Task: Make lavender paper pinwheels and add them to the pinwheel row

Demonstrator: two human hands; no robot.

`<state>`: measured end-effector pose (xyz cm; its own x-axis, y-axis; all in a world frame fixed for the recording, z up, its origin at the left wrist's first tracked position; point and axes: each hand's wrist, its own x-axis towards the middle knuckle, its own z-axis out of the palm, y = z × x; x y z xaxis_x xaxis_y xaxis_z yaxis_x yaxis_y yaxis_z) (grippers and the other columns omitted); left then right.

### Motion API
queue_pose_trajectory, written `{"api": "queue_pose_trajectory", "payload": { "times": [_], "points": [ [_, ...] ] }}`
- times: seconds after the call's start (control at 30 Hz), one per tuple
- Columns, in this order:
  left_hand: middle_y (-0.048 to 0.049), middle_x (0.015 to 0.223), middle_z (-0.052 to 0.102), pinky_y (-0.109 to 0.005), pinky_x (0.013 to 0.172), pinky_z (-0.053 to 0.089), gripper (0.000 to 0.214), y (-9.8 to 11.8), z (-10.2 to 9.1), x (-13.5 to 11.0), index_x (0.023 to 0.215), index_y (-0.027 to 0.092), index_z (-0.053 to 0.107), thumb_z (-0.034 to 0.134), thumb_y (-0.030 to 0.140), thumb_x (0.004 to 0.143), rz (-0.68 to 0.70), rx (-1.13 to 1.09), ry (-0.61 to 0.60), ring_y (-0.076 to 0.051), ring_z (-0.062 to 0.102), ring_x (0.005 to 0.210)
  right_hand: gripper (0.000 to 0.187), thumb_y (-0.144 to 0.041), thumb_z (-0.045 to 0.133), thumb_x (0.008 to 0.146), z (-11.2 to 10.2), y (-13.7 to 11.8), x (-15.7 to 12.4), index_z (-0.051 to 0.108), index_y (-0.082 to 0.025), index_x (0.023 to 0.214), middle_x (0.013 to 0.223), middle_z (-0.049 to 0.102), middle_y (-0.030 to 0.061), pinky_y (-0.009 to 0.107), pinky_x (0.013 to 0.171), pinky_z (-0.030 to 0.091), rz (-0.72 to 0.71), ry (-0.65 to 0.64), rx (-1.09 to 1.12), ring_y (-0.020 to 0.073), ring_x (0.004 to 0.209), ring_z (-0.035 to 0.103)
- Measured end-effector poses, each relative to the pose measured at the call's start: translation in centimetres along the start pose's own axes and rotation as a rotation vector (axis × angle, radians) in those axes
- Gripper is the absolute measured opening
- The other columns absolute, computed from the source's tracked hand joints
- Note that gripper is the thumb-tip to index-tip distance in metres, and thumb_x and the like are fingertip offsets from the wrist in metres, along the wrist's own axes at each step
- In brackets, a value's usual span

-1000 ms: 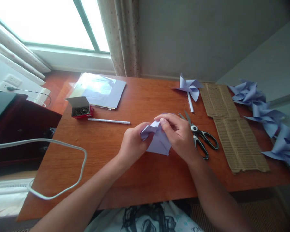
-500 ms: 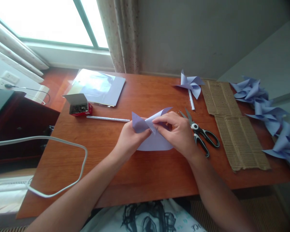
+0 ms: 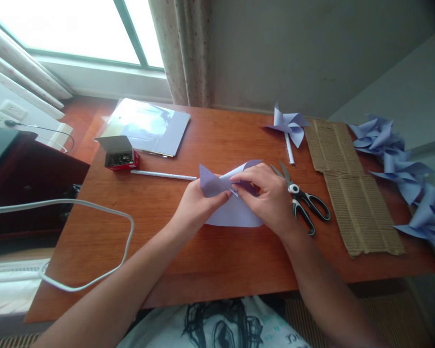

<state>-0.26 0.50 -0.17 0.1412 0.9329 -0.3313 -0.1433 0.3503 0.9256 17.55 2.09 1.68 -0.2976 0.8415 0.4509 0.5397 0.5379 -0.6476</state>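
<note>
A lilac paper pinwheel (image 3: 235,212), partly folded, is held between my two hands above the table. My left hand (image 3: 195,203) grips its left side, thumb pressed near the centre. With thumb and forefinger, my right hand (image 3: 266,195) pinches a curled paper flap close to the middle. Just right of that hand, black-handled scissors (image 3: 300,198) lie with their blades apart. A white stick (image 3: 163,174) rests on the table, its right end close to my left hand. Fingers hide part of the pinwheel's centre.
A red box of small metal pieces (image 3: 122,158) stands open near stacked paper sheets (image 3: 152,128). One pinwheel on a stick (image 3: 290,126) lies at the back. Corrugated cardboard (image 3: 351,193) and several pinwheels (image 3: 402,169) occupy the right. A white cable (image 3: 128,237) loops over the left edge.
Both hands still hold the pinwheel in nearly the same spot. The folded flap at its centre has shifted slightly under my right fingers, and the whole view has moved a little.
</note>
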Motion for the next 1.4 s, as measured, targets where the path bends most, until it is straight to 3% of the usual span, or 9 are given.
{"api": "queue_pose_trajectory", "payload": {
  "times": [0.73, 0.9, 1.0, 1.1, 1.2, 1.4],
  "points": [
    [-0.0049, 0.083, 0.076, -0.027, 0.068, 0.052, 0.034, 0.4, 0.4, -0.3, 0.09, 0.015, 0.076, 0.09, 0.028, 0.063, -0.034, -0.111, 0.049, -0.02, 0.068, 0.075, 0.015, -0.015, 0.066, 0.092, 0.0, -0.1, 0.1, 0.073, -0.028, 0.097, 0.09, 0.077, 0.0015, 0.038, 0.079, 0.055, -0.069, 0.018, -0.043, 0.0218, 0.086, 0.067],
    [-0.0036, 0.084, 0.075, -0.026, 0.068, 0.051, 0.031, 0.4, 0.3, 0.0, 0.092, 0.015, 0.075, 0.087, 0.029, 0.067, -0.006, -0.169, 0.158, -0.017, 0.066, 0.074, 0.025, -0.017, 0.067, 0.091, 0.4, -1.6, -1.0, 0.071, -0.026, 0.113, 0.103, 0.073, 0.0085, 0.041, 0.08, 0.053, -0.13, 0.177, -0.179, 0.0249, 0.091, 0.063],
    [-0.0006, 0.076, 0.072, -0.024, 0.063, 0.048, 0.025, 0.6, 0.2, 0.2, 0.083, 0.014, 0.071, 0.085, 0.028, 0.067, 0.002, -0.253, 0.243, -0.014, 0.062, 0.067, 0.022, -0.02, 0.065, 0.092, 1.8, -2.8, -2.1, 0.071, -0.028, 0.112, 0.104, 0.074, 0.0063, 0.041, 0.082, 0.05, -0.318, -0.049, -0.183, 0.0241, 0.093, 0.062],
    [0.0014, 0.071, 0.069, -0.024, 0.061, 0.047, 0.025, 0.8, 0.1, 0.4, 0.078, 0.015, 0.067, 0.085, 0.028, 0.065, -0.007, -0.32, 0.319, -0.013, 0.06, 0.062, 0.018, -0.028, 0.061, 0.096, 3.4, -3.3, -2.8, 0.071, -0.024, 0.111, 0.119, 0.072, 0.0087, 0.045, 0.085, 0.045, -0.345, -0.227, -0.285, 0.0273, 0.105, 0.059],
    [0.0008, 0.078, 0.072, -0.025, 0.068, 0.05, 0.028, 0.9, 0.0, 0.5, 0.082, 0.015, 0.068, 0.085, 0.027, 0.063, -0.005, -0.39, 0.323, -0.014, 0.063, 0.066, 0.021, -0.021, 0.057, 0.097, 4.3, -3.2, -2.9, 0.07, -0.021, 0.114, 0.123, 0.07, 0.0112, 0.045, 0.087, 0.043, -0.317, -0.247, -0.368, 0.0275, 0.109, 0.057],
    [-0.0004, 0.081, 0.072, -0.026, 0.072, 0.051, 0.027, 0.8, 0.2, 0.3, 0.083, 0.014, 0.069, 0.085, 0.027, 0.065, 0.028, -0.416, 0.331, -0.014, 0.063, 0.07, 0.013, -0.02, 0.06, 0.094, 4.3, -3.1, -2.9, 0.071, -0.022, 0.086, 0.108, 0.072, 0.0066, 0.044, 0.081, 0.043, -0.283, -0.203, -0.277, 0.0259, 0.098, 0.056]
  ]
}}
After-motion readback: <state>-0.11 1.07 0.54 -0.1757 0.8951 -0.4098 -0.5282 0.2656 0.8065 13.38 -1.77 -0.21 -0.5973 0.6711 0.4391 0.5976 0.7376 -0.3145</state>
